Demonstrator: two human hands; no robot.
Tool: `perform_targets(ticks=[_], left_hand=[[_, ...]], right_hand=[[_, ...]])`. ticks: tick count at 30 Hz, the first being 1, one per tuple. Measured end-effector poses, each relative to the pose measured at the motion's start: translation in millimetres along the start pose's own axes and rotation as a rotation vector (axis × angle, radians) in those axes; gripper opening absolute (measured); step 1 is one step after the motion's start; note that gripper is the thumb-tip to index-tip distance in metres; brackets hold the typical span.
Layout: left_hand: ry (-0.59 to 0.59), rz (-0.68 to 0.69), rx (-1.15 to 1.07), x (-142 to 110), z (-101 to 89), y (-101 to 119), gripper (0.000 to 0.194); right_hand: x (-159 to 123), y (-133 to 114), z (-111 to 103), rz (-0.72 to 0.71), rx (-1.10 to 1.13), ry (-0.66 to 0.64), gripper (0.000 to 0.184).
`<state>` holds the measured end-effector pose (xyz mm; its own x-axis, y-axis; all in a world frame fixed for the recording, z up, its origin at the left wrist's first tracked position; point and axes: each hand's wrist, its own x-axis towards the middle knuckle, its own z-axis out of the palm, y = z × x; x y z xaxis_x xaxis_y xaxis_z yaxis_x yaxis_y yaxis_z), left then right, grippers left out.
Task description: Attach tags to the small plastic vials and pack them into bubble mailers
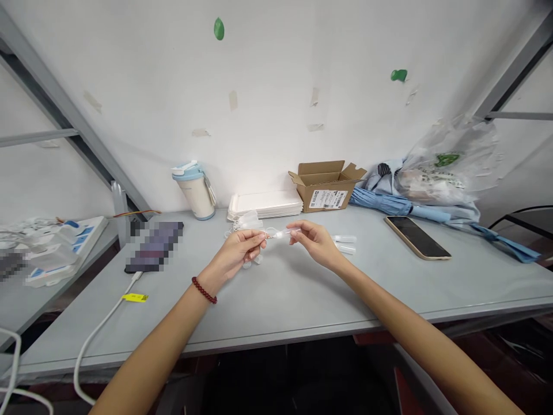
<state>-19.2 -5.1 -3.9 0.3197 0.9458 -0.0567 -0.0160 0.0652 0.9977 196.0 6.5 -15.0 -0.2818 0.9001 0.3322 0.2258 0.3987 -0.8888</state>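
Note:
A small clear plastic tube [283, 233] with a whitish narrow part stretches level between my two hands, above the desk. My left hand [235, 252], with a dark red bead bracelet on the wrist, is closed in a pinch at the tube's thin left end. What exactly sits between those fingertips is too small to make out. The tube's wider right end is gripped by the thumb and fingers of my right hand [317, 242]. Behind my left hand lies a heap of clear plastic pieces [249, 221], partly hidden. Similar clear tubes [345, 249] rest just beyond my right hand.
Along the wall stand a cream tumbler [196, 193], a stack of white flat pieces [265, 204] and an open cardboard box [328, 193]. A phone [417, 237] and folded blue umbrella [380, 202] lie right. At left, a charging cable [103, 323] crosses the desk's front edge.

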Motion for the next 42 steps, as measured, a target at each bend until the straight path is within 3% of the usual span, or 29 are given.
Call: perform_targets(ticks=[22, 28, 34, 42], left_hand=[[-0.075, -0.105, -0.327, 0.2, 1.1, -1.8, 0.017], [-0.043, -0.094, -0.322, 0.3, 2.3, -1.1, 0.018], [0.011, -0.042, -0.321, -1.7, 2.1, 2.0, 0.021], [0.112, 0.064, -0.09, -1.8, 5.1, 0.8, 0.025]], right_hand=[[-1.3, 2.0, 3.7, -0.01, 0.114, -0.003, 0.03], [-2.6, 3.0, 6.0, -0.117, -0.067, 0.032, 0.026], [-7.4, 3.3, 11.2, -0.234, -0.26, -0.067, 0.029], [-9.6, 1.8, 13.0, -0.306, -0.372, -0.132, 0.027]])
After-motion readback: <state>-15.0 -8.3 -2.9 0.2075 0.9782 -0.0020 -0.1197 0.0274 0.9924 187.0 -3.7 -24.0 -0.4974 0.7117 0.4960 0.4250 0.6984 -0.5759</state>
